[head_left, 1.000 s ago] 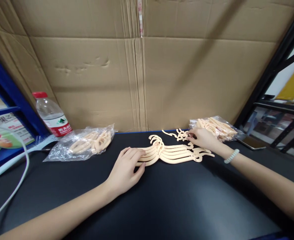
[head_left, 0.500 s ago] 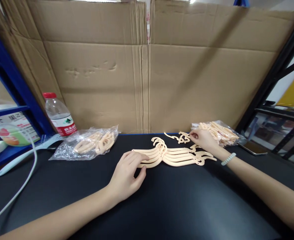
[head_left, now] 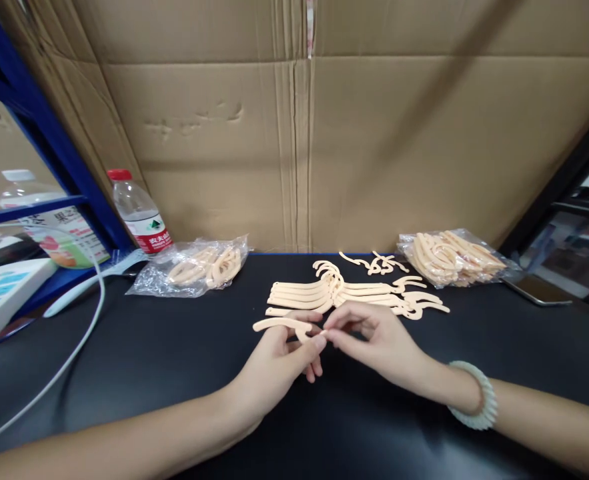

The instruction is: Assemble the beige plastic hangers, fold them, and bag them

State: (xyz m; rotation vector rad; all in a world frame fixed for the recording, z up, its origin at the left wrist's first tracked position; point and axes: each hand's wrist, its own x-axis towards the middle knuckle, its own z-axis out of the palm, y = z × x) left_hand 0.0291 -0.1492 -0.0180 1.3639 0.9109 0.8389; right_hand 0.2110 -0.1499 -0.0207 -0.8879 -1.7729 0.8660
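Observation:
Between my left thumb and fingers is a cream-coloured hanger piece [head_left: 281, 323], a curved arm with a narrower bent part below its right end. My left hand [head_left: 279, 353] grips it just above the black table. Thumb and fingertips of my right hand [head_left: 374, 337] pinch the small end of the same piece, close to my left thumb. Directly behind both hands lies a row of cream hangers [head_left: 299, 297], laid side by side with their hooks bunched in the middle; my fingers hide part of the nearest ones. Several loose hooks [head_left: 379, 265] lie farther back.
A clear bag of cream parts [head_left: 204, 268] lies at left and another filled bag [head_left: 449, 259] at right, beside a phone [head_left: 539, 290]. Red-capped water bottle [head_left: 141, 217], white cable [head_left: 94, 313] and blue frame [head_left: 49, 127] are on the left. Cardboard [head_left: 214, 153] stands behind.
My right hand has come from the loose hooks at the back right to meet my left hand. My left hand has left the row of hangers and now holds a hanger piece. The view has tilted downward.

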